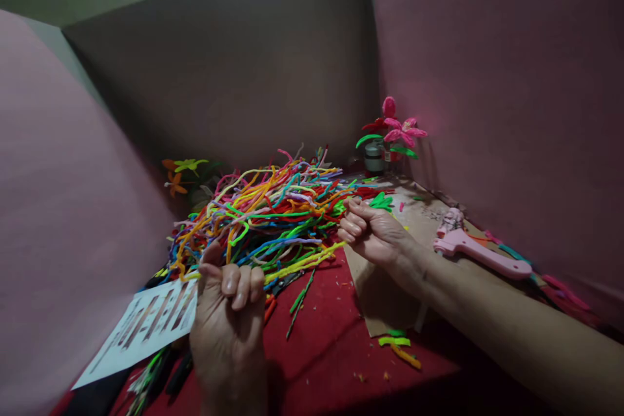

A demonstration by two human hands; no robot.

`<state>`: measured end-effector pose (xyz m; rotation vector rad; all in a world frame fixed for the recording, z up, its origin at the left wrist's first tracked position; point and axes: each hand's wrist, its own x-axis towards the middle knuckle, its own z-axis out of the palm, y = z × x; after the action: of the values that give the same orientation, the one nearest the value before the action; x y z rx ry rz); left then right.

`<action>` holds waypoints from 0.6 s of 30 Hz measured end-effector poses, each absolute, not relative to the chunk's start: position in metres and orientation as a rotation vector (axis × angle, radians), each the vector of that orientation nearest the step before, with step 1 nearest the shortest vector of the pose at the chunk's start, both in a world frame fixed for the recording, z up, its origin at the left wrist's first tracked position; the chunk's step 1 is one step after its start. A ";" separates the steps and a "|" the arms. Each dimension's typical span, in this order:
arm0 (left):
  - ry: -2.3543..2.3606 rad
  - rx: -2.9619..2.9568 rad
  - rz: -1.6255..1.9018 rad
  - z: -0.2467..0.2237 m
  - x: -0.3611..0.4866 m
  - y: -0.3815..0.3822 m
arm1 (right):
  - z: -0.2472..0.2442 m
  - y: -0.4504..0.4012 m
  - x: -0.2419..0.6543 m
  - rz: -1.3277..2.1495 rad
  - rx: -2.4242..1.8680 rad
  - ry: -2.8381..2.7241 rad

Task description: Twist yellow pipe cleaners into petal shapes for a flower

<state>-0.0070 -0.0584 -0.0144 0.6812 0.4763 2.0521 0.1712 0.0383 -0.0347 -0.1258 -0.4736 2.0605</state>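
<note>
A yellow pipe cleaner strand (305, 264) stretches between my two hands, over the red cloth. My left hand (234, 299), at the lower centre-left, has its fingers curled round the strand's left part, and a short end sticks out past the thumb. To the right, my right hand (365, 231) is closed in a pinch at the strand's other end; the fingers partly hide that end. Behind both hands lies a big tangled pile of many-coloured pipe cleaners (263, 201). Green fuzzy pieces (381, 201) show just behind my right hand.
A pink glue gun (482, 253) lies at right on a brown board (375, 299). A printed sheet (141, 331) is at left. Pink flowers (404, 131) stand at the back right, orange and yellow ones (189, 166) at the back left. Cut scraps (397, 341) lie near the front.
</note>
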 end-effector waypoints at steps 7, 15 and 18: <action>0.642 0.692 2.153 -0.013 -0.005 -0.052 | -0.032 0.033 0.175 2.075 -0.135 -0.466; 0.972 0.836 1.997 -0.006 -0.008 -0.046 | -0.029 0.033 0.177 2.003 -0.117 -0.578; 1.067 1.043 1.752 0.001 -0.002 -0.039 | -0.029 0.031 0.175 2.035 -0.150 -0.632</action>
<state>-0.0023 -0.0394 0.0010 1.0431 1.0669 1.7517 0.1754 0.0308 -0.0288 -0.1502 -0.6321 2.0346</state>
